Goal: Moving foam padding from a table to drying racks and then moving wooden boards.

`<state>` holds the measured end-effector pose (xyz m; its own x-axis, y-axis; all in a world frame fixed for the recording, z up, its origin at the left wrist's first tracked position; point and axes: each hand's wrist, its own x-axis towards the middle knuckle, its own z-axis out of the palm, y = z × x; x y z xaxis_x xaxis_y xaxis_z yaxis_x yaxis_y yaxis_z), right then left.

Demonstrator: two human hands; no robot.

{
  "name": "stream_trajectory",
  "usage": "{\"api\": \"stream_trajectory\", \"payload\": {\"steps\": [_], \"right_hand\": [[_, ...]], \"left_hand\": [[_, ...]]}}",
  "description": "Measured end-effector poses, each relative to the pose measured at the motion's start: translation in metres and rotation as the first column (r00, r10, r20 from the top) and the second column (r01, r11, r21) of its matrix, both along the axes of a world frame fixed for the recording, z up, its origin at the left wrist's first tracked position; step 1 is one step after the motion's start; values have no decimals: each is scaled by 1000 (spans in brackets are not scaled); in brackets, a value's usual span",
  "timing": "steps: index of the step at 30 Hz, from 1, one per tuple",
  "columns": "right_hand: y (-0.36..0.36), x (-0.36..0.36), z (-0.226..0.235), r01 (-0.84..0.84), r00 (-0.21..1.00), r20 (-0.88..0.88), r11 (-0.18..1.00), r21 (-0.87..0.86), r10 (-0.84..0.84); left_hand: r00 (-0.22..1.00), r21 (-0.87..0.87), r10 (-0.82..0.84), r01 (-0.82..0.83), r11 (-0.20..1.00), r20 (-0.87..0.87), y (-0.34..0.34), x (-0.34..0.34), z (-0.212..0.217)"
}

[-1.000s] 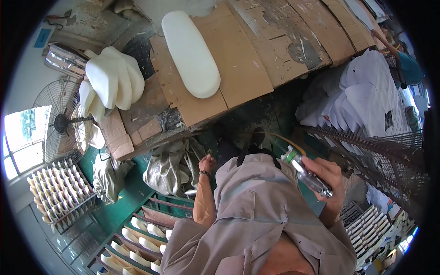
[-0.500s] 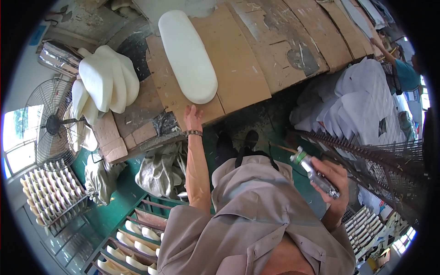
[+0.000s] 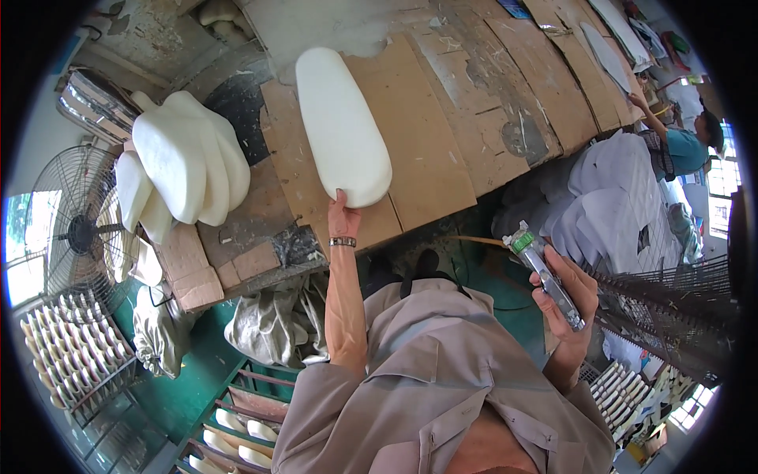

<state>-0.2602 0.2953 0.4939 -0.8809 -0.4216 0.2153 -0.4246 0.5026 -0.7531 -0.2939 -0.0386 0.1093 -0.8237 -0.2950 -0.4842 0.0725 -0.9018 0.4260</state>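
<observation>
A long white foam pad point(image 3: 343, 130) with rounded ends lies on the cardboard-covered table. My left hand point(image 3: 343, 217) grips its near end, one digit on top and the other fingers partly hidden at the edge. Off to the right, over the floor, my right hand point(image 3: 570, 292) is wrapped round a silver spray gun point(image 3: 550, 280) with a green ring near its tip. The tip points up and to the left, away from the pad. A thin yellowish hose point(image 3: 474, 239) shows behind it.
More white foam pads point(image 3: 189, 162) lean together at the table's left, beside a fan point(image 3: 79, 233). Racks of moulded pieces point(image 3: 75, 347) stand lower left. White sheeting point(image 3: 604, 213) is heaped right of the table above dark metal racks point(image 3: 671, 316). A co-worker point(image 3: 685, 150) stands far right.
My left hand has moved from beside the pad's near end to a grip on it. The spray gun has turned slightly in my right hand. The whole view has shifted a little.
</observation>
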Motion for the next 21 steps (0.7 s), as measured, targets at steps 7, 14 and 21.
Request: {"api": "stream_trajectory", "payload": {"steps": [7, 14, 21], "right_hand": [[-38, -13, -13, 59, 996, 67, 997, -57, -55], [-58, -39, -34, -38, 986, 165, 999, -15, 40], [-59, -91, -114, -126, 934, 337, 992, -6, 121]], "left_hand": [[961, 86, 43, -20, 996, -273, -28, 4, 55], [827, 20, -45, 67, 998, -560, -52, 32, 84], [927, -25, 177, -196, 980, -331, -36, 106, 97]]}}
